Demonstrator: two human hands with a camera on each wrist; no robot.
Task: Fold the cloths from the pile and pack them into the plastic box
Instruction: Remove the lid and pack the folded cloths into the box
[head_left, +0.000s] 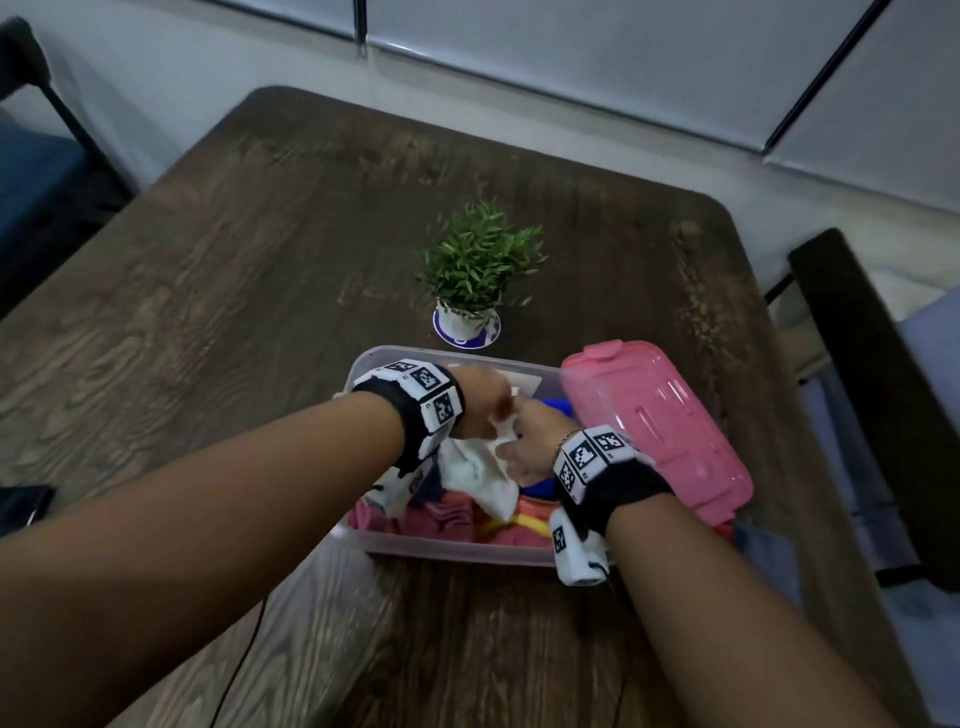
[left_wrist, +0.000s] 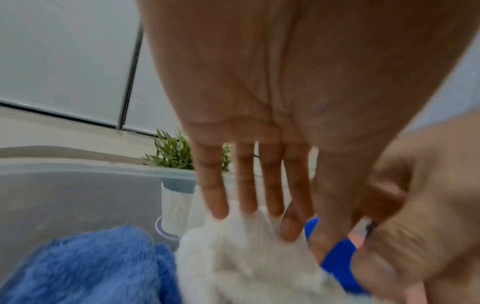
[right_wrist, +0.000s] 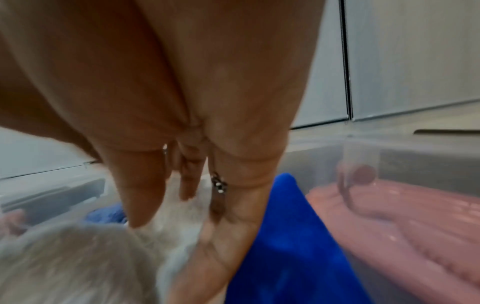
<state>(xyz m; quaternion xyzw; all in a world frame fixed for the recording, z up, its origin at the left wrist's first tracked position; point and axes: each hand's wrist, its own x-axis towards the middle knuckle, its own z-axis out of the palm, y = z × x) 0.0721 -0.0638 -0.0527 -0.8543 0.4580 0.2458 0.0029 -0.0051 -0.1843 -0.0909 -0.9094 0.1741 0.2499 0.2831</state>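
The fingers (left_wrist: 270, 185) of the left hand (head_left: 480, 400) were straight and slightly spread, their tips pressing on the white cloth (head_left: 478, 473). The right hand (head_left: 532, 441) met it from the other side, fingers (right_wrist: 145, 185) extended down against the same cloth; whether any of them pinched it I could not tell. The white cloth lay inside the clear plastic box (head_left: 441, 545), on top of blue cloths (left_wrist: 85, 265) and pink ones (head_left: 447, 519). The pink lid (head_left: 654, 421) leaned against the box's right side. Beyond the box stood a small potted plant (head_left: 475, 270) on the dark wooden surface (head_left: 234, 249).
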